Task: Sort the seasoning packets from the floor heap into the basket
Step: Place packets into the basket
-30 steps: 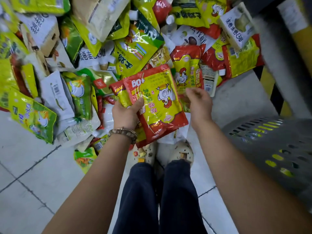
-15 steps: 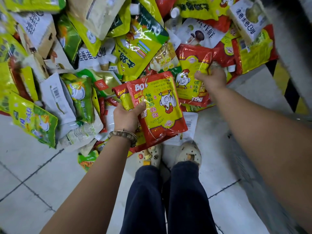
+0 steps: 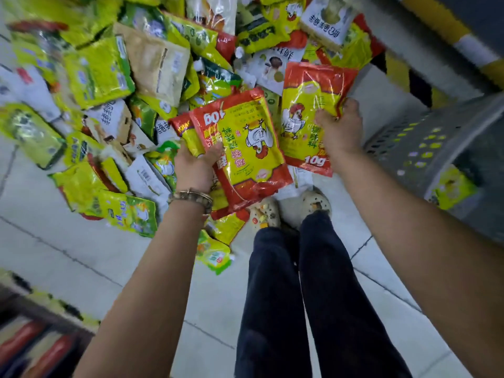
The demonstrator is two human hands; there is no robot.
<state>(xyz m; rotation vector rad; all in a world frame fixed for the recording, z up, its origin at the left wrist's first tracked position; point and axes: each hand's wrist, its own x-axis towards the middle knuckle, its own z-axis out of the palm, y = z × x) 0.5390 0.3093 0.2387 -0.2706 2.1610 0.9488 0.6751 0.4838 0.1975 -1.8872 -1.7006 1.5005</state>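
The left hand is gripping a stack of red-and-yellow packets while the right hand, fingers curled, is clutching 1 matching packet at the right edge of the heap, so gathering is likely giving way to carrying them right into the basket.

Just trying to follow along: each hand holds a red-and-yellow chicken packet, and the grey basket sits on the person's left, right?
Not quite: the head view shows the grey basket on the person's right. Otherwise yes: the left hand holds one chicken packet, the right hand a second chicken packet.
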